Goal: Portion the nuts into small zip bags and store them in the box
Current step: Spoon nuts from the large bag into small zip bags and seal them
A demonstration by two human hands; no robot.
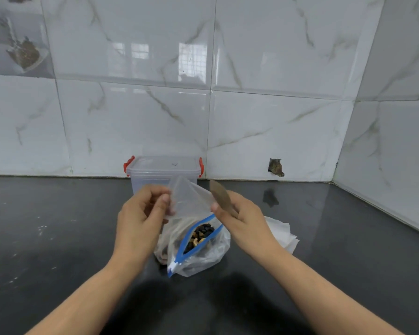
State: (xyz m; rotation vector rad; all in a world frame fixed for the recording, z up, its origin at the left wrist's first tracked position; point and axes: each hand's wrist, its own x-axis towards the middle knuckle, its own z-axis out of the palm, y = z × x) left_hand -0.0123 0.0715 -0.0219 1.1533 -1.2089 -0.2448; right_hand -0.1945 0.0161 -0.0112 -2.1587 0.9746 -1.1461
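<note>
Head view: glossy black counter (58, 226) (speckled) below marbled wall tiles (264, 117).

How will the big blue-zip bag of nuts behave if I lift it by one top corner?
The big zip bag will probably sag: its thin clear film already slumps in wrinkles on the counter. Its blue zip stands open, so the nuts could spill if it tilts. It likely feels bottom-heavy, with the nuts pooled low.

Empty small zip bag (190, 198) held above open nut bag (196, 245); lidded box (163, 171) behind
</note>
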